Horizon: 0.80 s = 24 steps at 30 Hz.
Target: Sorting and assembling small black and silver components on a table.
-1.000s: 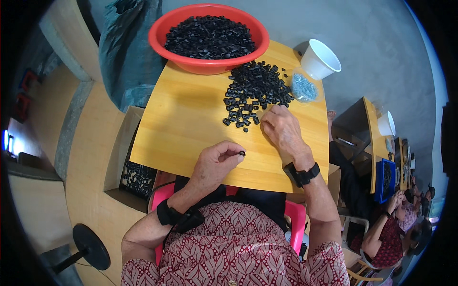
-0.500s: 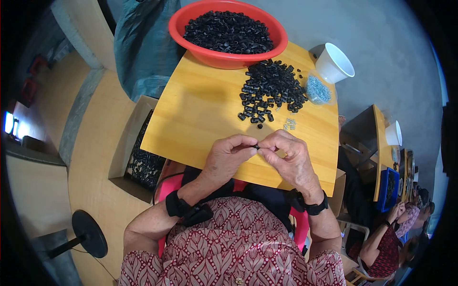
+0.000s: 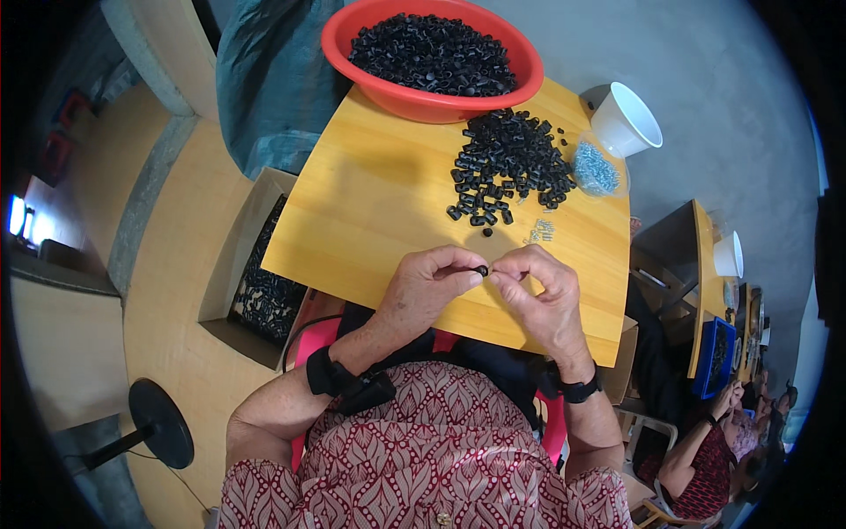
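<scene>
Above the near part of the yellow table, my left hand pinches a small black plastic piece between thumb and fingertips. Close against its right end is my right hand, its thumb and forefinger pressed together. Whatever those fingertips hold is too small to make out. Beyond my hands lies a heap of similar black plastic pieces, with one stray piece nearest me. A few small silvery screws lie on the tabletop right of the heap, and a clear container of screws stands farther back.
A red basin full of black parts stands at the back, beside a white tub. Left of the table, a cardboard box holds more dark parts. Another person sits at the right near a blue crate.
My fingertips have parted slightly, so more of the black piece shows at the left hand's grip. The whole view has shifted a little.
</scene>
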Available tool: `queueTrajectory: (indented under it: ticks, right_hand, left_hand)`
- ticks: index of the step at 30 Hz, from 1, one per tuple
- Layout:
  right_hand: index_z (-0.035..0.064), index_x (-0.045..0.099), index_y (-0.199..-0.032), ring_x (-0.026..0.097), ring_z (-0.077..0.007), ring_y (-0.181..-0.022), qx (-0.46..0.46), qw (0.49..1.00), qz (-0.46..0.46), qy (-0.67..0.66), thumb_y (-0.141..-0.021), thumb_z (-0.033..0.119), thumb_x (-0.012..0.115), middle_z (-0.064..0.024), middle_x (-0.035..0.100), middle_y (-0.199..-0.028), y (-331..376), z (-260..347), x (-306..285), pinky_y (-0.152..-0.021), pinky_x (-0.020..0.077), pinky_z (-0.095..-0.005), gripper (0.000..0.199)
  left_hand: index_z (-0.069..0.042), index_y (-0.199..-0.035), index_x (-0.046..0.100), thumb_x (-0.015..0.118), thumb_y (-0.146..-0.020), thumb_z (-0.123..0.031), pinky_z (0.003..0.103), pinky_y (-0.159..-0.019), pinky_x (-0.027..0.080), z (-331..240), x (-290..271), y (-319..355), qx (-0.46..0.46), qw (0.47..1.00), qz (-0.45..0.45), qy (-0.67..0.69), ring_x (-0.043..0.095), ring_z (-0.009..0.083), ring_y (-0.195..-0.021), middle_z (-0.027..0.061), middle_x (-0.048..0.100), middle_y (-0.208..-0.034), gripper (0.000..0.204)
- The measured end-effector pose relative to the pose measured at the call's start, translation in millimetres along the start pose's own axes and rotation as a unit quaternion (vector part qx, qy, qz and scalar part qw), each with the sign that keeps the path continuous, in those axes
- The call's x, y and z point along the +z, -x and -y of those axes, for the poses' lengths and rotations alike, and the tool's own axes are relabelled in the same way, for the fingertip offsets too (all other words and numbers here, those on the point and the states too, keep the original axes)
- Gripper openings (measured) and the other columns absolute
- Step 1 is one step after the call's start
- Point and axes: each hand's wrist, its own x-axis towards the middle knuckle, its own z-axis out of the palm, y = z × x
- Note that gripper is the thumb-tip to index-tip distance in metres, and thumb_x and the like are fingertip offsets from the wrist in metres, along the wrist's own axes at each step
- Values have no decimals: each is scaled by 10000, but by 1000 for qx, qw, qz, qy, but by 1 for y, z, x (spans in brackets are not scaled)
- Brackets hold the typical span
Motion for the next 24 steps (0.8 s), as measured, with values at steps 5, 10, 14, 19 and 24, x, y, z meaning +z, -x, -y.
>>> queueTrajectory:
  ticks: [5, 10, 14, 19, 24]
  right_hand:
    - [7, 668, -917, 613, -287, -770, -161, 974, -14, 162, -773, -7, 711, -115, 636, -847, 0, 3, 6, -695, 506, -344, 151]
    - [4, 665, -930, 607, -311, -820, -137, 979, -29, 148, -766, 21, 717, -130, 626, -894, 3, 7, 13, -723, 506, -371, 173]
    - [-1, 672, -947, 606, -309, -838, -132, 980, -6, 148, -788, 47, 696, -138, 621, -879, -3, 7, 7, -733, 504, -373, 167]
    - [-5, 668, -905, 610, -326, -851, 57, 986, -87, 129, -821, 94, 658, -150, 622, -858, -51, -40, -18, -740, 498, -410, 131]
    - [22, 655, -851, 610, -326, -861, -7, 958, -70, 279, -784, 66, 671, -127, 616, -835, -80, -90, -17, -757, 497, -424, 82]
  left_hand:
    - [20, -1066, 661, 657, -918, -113, 234, -843, 481, 2, 1, 0, -9, 999, -17, -27, 596, 81, -925, 16, 671, -986, 199]
    - [28, -1069, 652, 647, -922, -90, 230, -832, 488, 5, -2, -1, -31, 999, -26, 0, 600, 83, -918, 34, 667, -980, 188]
    - [25, -1065, 647, 644, -922, -81, 227, -827, 493, 7, -2, -2, -34, 999, -23, 26, 610, 91, -911, 38, 665, -979, 178]
    - [7, -1043, 646, 663, -906, -74, 230, -847, 488, 6, -3, -5, -28, 997, -37, 69, 612, 93, -911, 25, 657, -968, 160]
    - [0, -1041, 649, 681, -887, -60, 229, -858, 481, 7, -5, -8, -30, 997, -45, 59, 602, 85, -918, 17, 656, -971, 168]
